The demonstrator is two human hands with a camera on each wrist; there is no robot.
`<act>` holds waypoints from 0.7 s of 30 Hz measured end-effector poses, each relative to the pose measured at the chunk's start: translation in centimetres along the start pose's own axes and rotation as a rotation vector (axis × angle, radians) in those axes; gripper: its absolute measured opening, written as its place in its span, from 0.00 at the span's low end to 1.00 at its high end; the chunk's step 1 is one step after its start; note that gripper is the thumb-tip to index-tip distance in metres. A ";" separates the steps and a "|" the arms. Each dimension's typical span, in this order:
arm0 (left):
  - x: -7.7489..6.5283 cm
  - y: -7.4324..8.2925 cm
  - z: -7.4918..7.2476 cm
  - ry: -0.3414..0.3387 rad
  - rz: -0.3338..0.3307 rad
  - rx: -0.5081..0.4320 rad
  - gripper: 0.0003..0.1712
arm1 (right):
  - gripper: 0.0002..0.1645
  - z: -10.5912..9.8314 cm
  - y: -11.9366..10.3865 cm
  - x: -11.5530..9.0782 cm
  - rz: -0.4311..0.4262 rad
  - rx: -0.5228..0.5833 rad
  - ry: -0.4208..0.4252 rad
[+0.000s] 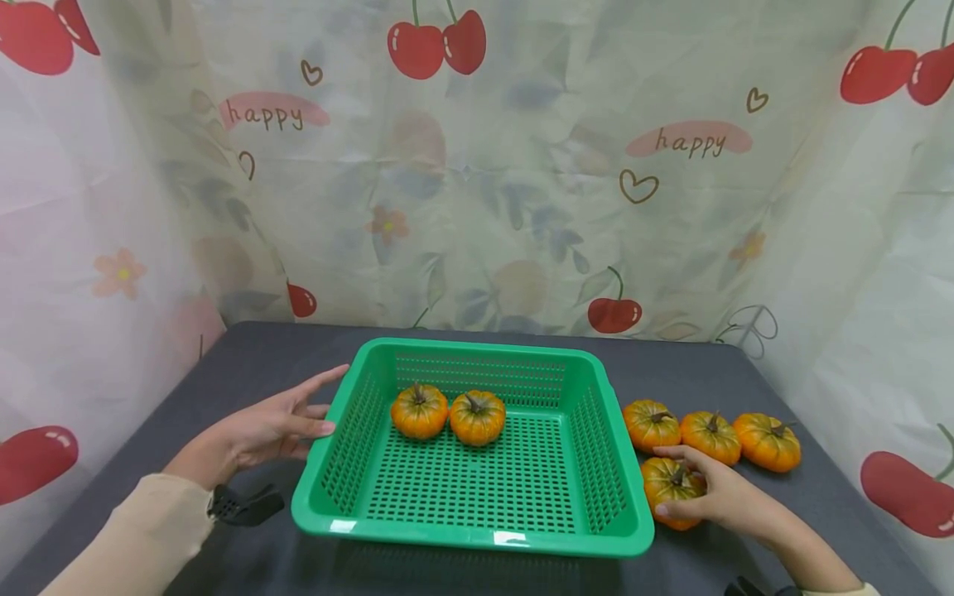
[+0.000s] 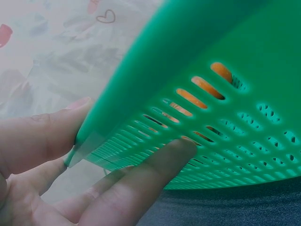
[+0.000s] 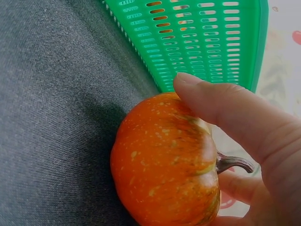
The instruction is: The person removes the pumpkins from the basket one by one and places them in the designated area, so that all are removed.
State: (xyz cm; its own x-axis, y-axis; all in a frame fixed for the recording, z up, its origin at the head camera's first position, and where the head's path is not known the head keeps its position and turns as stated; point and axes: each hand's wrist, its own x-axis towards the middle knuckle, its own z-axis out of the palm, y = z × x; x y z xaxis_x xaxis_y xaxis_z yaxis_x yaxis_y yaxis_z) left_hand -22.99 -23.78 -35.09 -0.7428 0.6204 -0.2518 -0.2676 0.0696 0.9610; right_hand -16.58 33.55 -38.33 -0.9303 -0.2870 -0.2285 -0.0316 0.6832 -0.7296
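Note:
A green plastic basket [image 1: 477,542] with slotted walls stands on the dark table, holding two small orange pumpkins [image 1: 419,411] side by side toward its left. My left hand [image 1: 272,430] is at the basket's left side, its fairly straight fingers touching the rim and outer wall; in the left wrist view one fingertip [image 2: 186,147] lies against the slots. To the right of the basket, my right hand [image 1: 719,488] grips a small pumpkin [image 3: 164,160] between thumb and fingers. This pumpkin has a brown stem and sits close over the table cloth; some fingers are hidden behind it.
A row of three more pumpkins [image 1: 710,437] lies just beyond my right hand, the leftmost close to the basket's right wall. Dark cloth covers the table [image 1: 298,352]. A printed curtain [image 1: 477,248] with cherries and hearts hangs behind and at both sides.

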 end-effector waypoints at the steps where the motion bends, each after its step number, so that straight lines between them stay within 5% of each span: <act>1: 0.0 0.0 0.0 -0.001 0.000 0.000 0.56 | 0.45 0.0 0.0 0.0 -0.001 0.001 -0.001; 12: 0.1 0.1 0.1 0.004 -0.013 0.002 0.56 | 0.42 -0.5 0.1 -0.1 -0.064 0.004 0.004; 21: 0.0 0.1 0.0 0.002 -0.013 -0.004 0.56 | 0.44 -1.6 -1.4 -0.2 0.000 0.033 0.008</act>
State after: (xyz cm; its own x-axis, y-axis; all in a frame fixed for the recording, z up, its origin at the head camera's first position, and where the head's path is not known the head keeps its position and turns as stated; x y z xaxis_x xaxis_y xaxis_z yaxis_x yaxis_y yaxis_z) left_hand -23.02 -23.73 -34.97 -0.7404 0.6179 -0.2646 -0.2797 0.0747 0.9572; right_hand -16.95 33.69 -36.26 -0.9332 -0.2815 -0.2235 -0.0197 0.6610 -0.7502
